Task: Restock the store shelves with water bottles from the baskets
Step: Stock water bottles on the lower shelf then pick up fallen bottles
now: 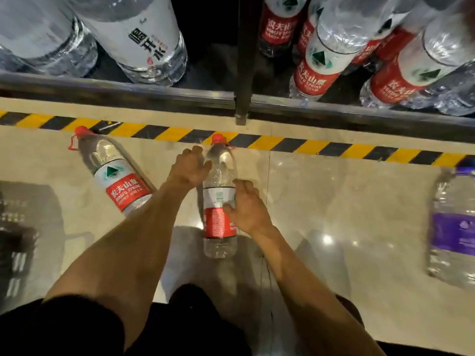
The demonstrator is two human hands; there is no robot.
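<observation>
A clear water bottle (219,194) with a red cap and red-and-white label lies on the tiled floor, cap toward the shelf. My left hand (189,167) curls around its upper part near the neck. My right hand (245,205) grips its labelled middle from the right side. A second red-labelled bottle (113,176) lies tilted on the floor to the left, apart from both hands. The bottom shelf (128,92) runs across the top of the view, with red-labelled bottles (318,70) standing at its right.
Large white-labelled jugs (144,39) stand on the shelf's left side, split off by a black upright post (243,73). Yellow-black hazard tape (282,142) lines the floor. A big purple-labelled bottle (453,227) lies at the right. A dark basket (15,235) sits at the left edge.
</observation>
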